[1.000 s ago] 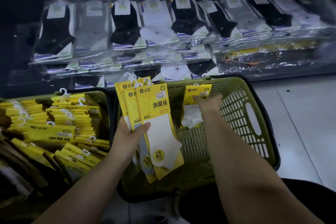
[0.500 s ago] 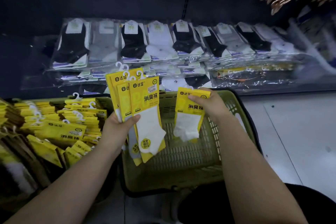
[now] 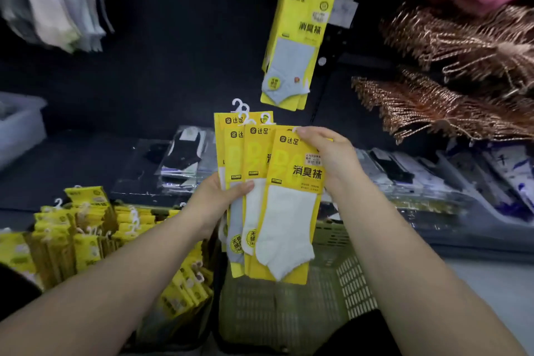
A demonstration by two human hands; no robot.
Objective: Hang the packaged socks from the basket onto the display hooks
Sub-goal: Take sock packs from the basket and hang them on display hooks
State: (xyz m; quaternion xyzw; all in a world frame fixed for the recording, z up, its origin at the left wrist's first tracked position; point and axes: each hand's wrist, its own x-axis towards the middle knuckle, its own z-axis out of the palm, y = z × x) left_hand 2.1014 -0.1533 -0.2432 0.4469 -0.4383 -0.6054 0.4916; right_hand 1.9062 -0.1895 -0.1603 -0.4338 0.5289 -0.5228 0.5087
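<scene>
Both hands have come together since half a second ago. The right hand (image 3: 326, 159) then held one white-sock pack (image 3: 291, 211) apart over the green basket (image 3: 355, 283). That pack now lies on the front of the fan of sock packs (image 3: 251, 153) in the left hand (image 3: 219, 205). The view has also tipped upward, so a hung pack (image 3: 297, 46) with a grey sock now shows high above the basket against the dark display wall (image 3: 173, 52); its hook is too blurred to make out.

Above the basket, the left hand grips the fan at mid-height, thumb across the front. The right hand's fingers curl over the top right corner of the white-sock pack. White hanger hooks (image 3: 241, 105) stick up from the fan.

Only the basket's mesh floor and slotted wall show beneath the packs. Left of the basket, more yellow packs (image 3: 86, 240) stand on edge in rows; what holds them I cannot tell. Behind the basket lie clear-bagged socks (image 3: 182, 153).
</scene>
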